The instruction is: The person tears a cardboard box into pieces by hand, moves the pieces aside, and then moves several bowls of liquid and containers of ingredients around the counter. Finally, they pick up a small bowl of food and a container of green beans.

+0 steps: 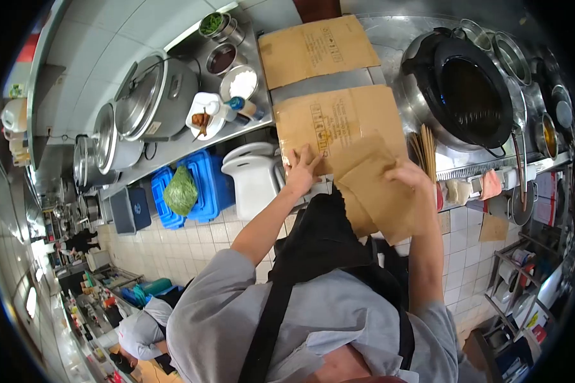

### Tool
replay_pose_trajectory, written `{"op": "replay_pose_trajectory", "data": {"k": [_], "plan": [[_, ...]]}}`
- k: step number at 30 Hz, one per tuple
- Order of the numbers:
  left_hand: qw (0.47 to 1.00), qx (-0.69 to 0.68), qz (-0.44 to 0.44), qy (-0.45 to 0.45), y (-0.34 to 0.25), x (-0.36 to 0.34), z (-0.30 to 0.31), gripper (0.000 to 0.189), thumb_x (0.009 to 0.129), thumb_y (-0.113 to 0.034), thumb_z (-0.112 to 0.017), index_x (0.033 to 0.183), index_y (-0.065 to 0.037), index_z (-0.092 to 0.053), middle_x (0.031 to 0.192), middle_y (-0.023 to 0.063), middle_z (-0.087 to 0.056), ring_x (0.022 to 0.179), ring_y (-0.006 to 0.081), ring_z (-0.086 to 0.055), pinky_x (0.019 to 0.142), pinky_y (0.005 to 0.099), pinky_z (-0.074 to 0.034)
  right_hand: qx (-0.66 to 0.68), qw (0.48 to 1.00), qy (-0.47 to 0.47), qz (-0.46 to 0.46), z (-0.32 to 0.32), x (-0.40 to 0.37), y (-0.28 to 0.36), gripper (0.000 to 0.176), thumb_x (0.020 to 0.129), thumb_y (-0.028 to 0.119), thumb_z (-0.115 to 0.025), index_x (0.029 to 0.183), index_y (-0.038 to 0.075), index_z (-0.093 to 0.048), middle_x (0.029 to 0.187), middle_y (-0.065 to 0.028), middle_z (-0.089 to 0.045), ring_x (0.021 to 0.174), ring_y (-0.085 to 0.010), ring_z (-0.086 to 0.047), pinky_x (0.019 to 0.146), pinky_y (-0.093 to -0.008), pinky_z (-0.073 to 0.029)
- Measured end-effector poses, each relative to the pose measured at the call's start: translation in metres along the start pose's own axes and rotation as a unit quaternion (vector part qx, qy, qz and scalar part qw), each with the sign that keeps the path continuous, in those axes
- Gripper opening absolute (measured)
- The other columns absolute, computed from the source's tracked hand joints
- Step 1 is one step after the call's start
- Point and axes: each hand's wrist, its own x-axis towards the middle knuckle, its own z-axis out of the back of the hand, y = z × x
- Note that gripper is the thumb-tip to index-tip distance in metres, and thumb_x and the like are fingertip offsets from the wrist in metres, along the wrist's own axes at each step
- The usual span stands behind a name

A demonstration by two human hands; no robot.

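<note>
My left hand [302, 167] lies with fingers spread on the front edge of a flat printed cardboard sheet [358, 108] on the counter. My right hand [407, 175] is closed on the right side of a plain brown cardboard piece [380, 198]. That piece is creased and overlaps the front of the printed sheet, its lower part hanging past the counter edge in front of my black apron [319, 242]. Farther back lies a second printed cardboard sheet [319, 51]. A bundle of wooden sticks [424, 153] stands just right of my right hand.
On the right is a large pot with a black wok [476, 96] of dark liquid. Left, the steel counter holds bowls [239, 83], bottles [239, 108] and lidded pots [156, 99]. Below are a white stool [252, 179] and blue bins [214, 188]. A co-worker [144, 332] is at lower left.
</note>
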Motion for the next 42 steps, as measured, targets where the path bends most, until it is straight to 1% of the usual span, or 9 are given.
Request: {"op": "replay_pose_trajectory", "data": {"k": [3, 6, 7, 11, 20, 27, 30, 33, 42], "plan": [[0.995, 0.024, -0.074, 0.056, 0.024, 0.030, 0.009, 0.087, 0.082, -0.040, -0.080, 0.157, -0.019, -0.042, 0.166, 0.0195, -0.029, 0.148, 0.0441, -0.032, 0.111, 0.0585, -0.042, -0.030, 0.998, 0.023, -0.040, 0.000, 0.065, -0.008, 0.053, 0.069, 0.031, -0.076, 0.111, -0.001, -0.072, 0.102, -0.0174, -0.074, 0.095, -0.0295, -0.070, 0.081, -0.0376, -0.053], [0.952, -0.094, -0.059, 0.287, 0.025, 0.103, 0.087, 0.082, 0.084, -0.036, -0.078, 0.156, -0.017, -0.044, 0.154, 0.0273, -0.042, 0.136, 0.0458, -0.048, 0.106, 0.0510, -0.047, -0.070, 0.992, 0.012, -0.102, 0.001, 0.081, 0.015, 0.066, 0.066, 0.035, -0.076, 0.120, -0.002, -0.068, 0.112, -0.0190, -0.072, 0.107, -0.0298, -0.067, 0.088, -0.0373, -0.052], [0.980, -0.056, -0.076, 0.177, 0.024, 0.132, 0.099, 0.069, 0.085, -0.034, -0.074, 0.149, -0.019, -0.051, 0.143, 0.0250, -0.056, 0.123, 0.0419, -0.061, 0.101, 0.0502, -0.052, -0.082, 0.989, 0.019, -0.119, 0.001, 0.086, 0.021, 0.070, 0.065, 0.036, -0.077, 0.123, -0.002, -0.066, 0.115, -0.0195, -0.071, 0.111, -0.0300, -0.066, 0.091, -0.0372, -0.052], [0.977, -0.068, -0.078, -0.185, 0.041, 0.277, 0.126, 0.083, 0.086, -0.055, -0.071, 0.158, -0.027, -0.040, 0.166, 0.0184, -0.029, 0.147, 0.0464, -0.035, 0.118, 0.0590, -0.035, -0.098, 0.985, 0.025, -0.141, -0.003, 0.096, 0.028, 0.072, 0.063, 0.037, -0.077, 0.124, -0.001, -0.066, 0.119, -0.0208, -0.069, 0.116, -0.0314, -0.063, 0.095, -0.0377, -0.051], [0.999, -0.006, 0.004, 0.032, 0.037, 0.287, 0.155, 0.115, 0.072, -0.081, -0.071, 0.165, -0.037, -0.020, 0.174, 0.0102, 0.009, 0.154, 0.0542, 0.012, 0.116, 0.0799, -0.008, -0.071, 0.988, 0.078, -0.110, 0.001, 0.124, 0.004, 0.055, 0.063, 0.036, -0.078, 0.104, 0.000, -0.075, 0.096, -0.0209, -0.072, 0.096, -0.0321, -0.069, 0.081, -0.0419, -0.054], [0.999, -0.015, 0.020, 0.033, 0.033, 0.280, 0.145, 0.113, 0.076, -0.077, -0.072, 0.166, -0.035, -0.018, 0.174, 0.0113, 0.009, 0.153, 0.0560, 0.011, 0.114, 0.0814, -0.012, -0.115, 0.987, 0.030, -0.110, -0.006, 0.128, -0.006, 0.050, 0.063, 0.031, -0.078, 0.103, 0.002, -0.075, 0.094, -0.0203, -0.073, 0.093, -0.0322, -0.069, 0.080, -0.0416, -0.054], [0.998, -0.018, 0.029, 0.043, 0.029, 0.279, 0.143, 0.109, 0.079, -0.076, -0.070, 0.165, -0.035, -0.018, 0.174, 0.0119, 0.009, 0.152, 0.0577, 0.010, 0.113, 0.0817, -0.014, -0.038, 0.997, 0.008, -0.061, -0.006, 0.122, -0.003, 0.038, 0.062, 0.032, -0.076, 0.079, -0.001, -0.075, 0.080, -0.0196, -0.072, 0.082, -0.0322, -0.070, 0.072, -0.0418, -0.054], [0.998, -0.015, 0.034, 0.049, 0.028, 0.282, 0.138, 0.104, 0.082, -0.074, -0.067, 0.165, -0.036, -0.019, 0.174, 0.0121, 0.008, 0.152, 0.0596, 0.008, 0.112, 0.0818, -0.018, -0.081, 0.989, 0.051, -0.110, -0.007, 0.132, -0.015, 0.047, 0.062, 0.026, -0.076, 0.102, 0.002, -0.075, 0.092, -0.0189, -0.074, 0.089, -0.0324, -0.069, 0.079, -0.0416, -0.054], [0.998, -0.012, 0.054, 0.000, 0.012, 0.259, 0.105, 0.074, 0.101, -0.058, -0.051, 0.165, -0.034, -0.021, 0.174, 0.0129, 0.002, 0.150, 0.0629, -0.001, 0.113, 0.0811, -0.021, -0.104, 0.994, 0.004, -0.041, -0.003, 0.128, -0.012, 0.043, 0.061, 0.029, -0.076, 0.090, -0.002, -0.075, 0.087, -0.0232, -0.073, 0.085, -0.0348, -0.070, 0.074, -0.0440, -0.054]]}}
